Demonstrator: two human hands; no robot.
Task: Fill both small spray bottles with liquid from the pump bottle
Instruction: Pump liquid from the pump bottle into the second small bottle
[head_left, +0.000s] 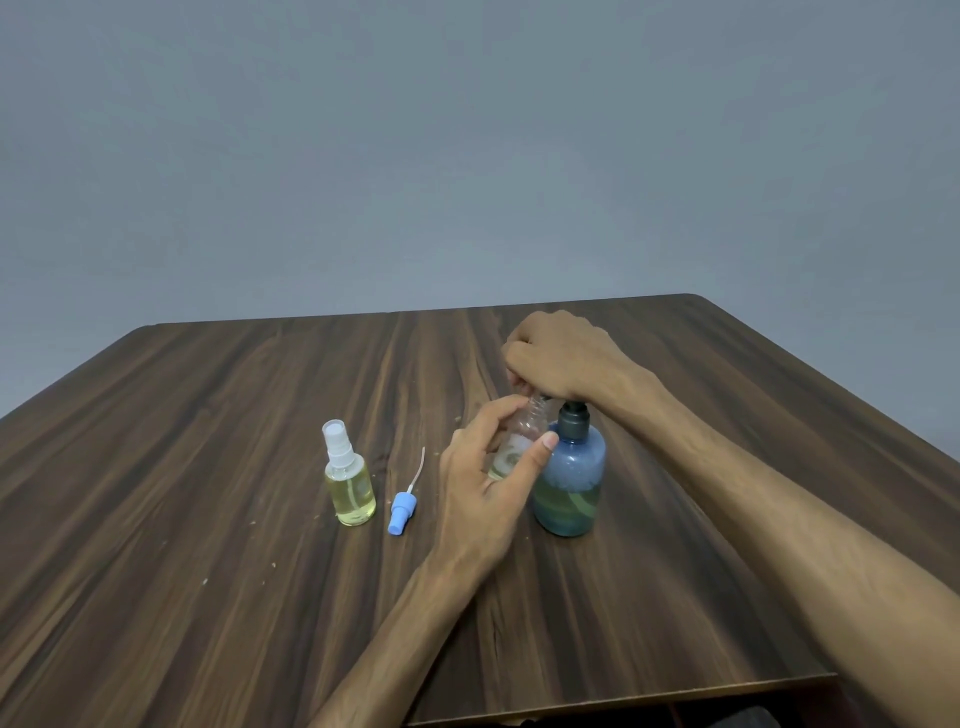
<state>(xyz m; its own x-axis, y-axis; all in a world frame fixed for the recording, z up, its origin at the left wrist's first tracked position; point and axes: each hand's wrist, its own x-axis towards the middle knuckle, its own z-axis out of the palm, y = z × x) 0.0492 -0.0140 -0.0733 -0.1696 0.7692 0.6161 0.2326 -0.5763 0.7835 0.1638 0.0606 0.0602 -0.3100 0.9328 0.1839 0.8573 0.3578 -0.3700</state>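
two small spray bottles here, one pump bottle (569, 478). my left hand (488, 467) is curling round the open spray bottle (522, 436), holding it right against the pump bottle mid-bench. my right hand (556, 353) is pressing on the pump head, fingers curled over it. the capped spray bottle (349, 475) is standing left, with one loose blue sprayer (402, 512) lying beside it. bench (208, 415) edges are sitting well away all round.
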